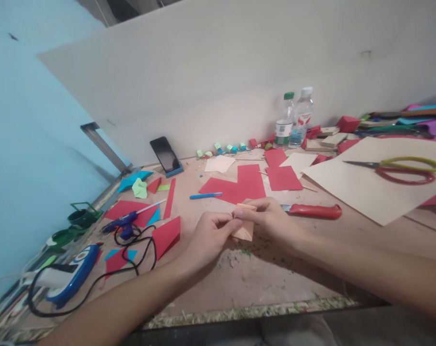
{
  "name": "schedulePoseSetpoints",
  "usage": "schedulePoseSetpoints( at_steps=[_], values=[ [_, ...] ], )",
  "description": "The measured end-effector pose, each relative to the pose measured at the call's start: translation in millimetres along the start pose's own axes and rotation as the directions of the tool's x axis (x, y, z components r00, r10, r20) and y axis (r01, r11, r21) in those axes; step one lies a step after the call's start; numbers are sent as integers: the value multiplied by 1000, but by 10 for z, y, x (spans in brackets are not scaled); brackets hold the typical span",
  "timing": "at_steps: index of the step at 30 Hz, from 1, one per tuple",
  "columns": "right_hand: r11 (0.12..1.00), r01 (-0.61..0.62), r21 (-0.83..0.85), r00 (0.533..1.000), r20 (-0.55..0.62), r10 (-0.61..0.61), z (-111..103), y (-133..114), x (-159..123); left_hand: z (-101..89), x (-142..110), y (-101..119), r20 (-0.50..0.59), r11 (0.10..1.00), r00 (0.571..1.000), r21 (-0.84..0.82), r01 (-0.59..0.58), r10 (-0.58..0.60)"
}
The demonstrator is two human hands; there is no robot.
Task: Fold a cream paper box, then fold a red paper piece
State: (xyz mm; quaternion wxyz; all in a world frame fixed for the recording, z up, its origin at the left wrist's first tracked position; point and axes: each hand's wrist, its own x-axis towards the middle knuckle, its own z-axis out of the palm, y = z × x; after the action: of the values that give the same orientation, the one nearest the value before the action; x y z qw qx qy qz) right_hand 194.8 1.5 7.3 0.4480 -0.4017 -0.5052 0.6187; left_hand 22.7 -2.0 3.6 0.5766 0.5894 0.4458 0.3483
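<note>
The left hand (212, 235) and the right hand (270, 216) meet just left of the red-handled knife (315, 211), both pinching a small piece of folded peach paper (245, 233) between thumbs and fingers. The paper is held above the tabletop (275, 283); the fingers cover much of it, so its full outline and number of folds cannot be made out. The knife's blade shows only in part, its tip lost behind the right hand.

Beyond the knife and to its left lies a big red sheet (249, 182), its near edge hidden by the hands. A blue pen (205, 196) is farther left of the knife, near that sheet. Well to the knife's left are a blue glue gun (126, 223), its black cord (91, 288) looping out behind the left forearm, and a blue-and-white object (75, 274) whose kind is hard to tell.

To the knife's right and beyond, scissors (408, 170) lie on a large cream sheet (369, 192). Farther back on that side of the knife, a heap of coloured material (416, 117) is cut off by the frame, its separate pieces unclear.
</note>
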Motion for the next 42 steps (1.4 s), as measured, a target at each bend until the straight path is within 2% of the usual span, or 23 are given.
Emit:
schedulePoseSetpoints(
  at_steps=[4,9,12,17,22,24,26,29,33,36,38,42],
  values=[
    [1000,-12,-24,998,-56,10,-20,33,26,-42,-2,-28,21,1000,1000,15,-6,6],
    [998,-69,0,996,-62,69,-22,62,39,-67,-8,-105,54,989,998,141,-51,44],
    [997,-70,20,993,-96,72,-5,61,21,-71,-11,-92,90,983,996,176,-43,27],
    [983,-134,124,984,-105,147,-12,57,6,-67,-26,-32,110,992,993,120,-46,32],
    [986,-130,104,988,-68,138,-34,58,31,-45,-44,-54,75,999,997,-14,-32,33],
    [990,-125,63,990,-60,129,-33,70,33,-50,-44,-64,37,998,998,-35,-56,58],
    [993,-115,-11,990,-77,114,-27,81,26,-64,-38,-62,-6,993,994,37,-111,112],
    [987,-105,-123,989,-119,90,-20,76,6,-87,-23,-47,-13,975,986,150,-162,166],
    [972,-104,-210,992,-99,84,-23,43,-5,-113,-1,-47,-55,962,977,193,-194,208],
    [950,-85,-299,995,-66,69,-33,37,17,-124,-2,-67,-158,956,954,190,-224,255],
    [929,-80,-360,996,-65,61,-42,48,38,-121,-17,-74,-192,934,931,248,-259,309],
    [915,-51,-401,996,-82,20,-60,82,64,-95,-61,-60,-81,830,918,465,-309,387]
  ],
)
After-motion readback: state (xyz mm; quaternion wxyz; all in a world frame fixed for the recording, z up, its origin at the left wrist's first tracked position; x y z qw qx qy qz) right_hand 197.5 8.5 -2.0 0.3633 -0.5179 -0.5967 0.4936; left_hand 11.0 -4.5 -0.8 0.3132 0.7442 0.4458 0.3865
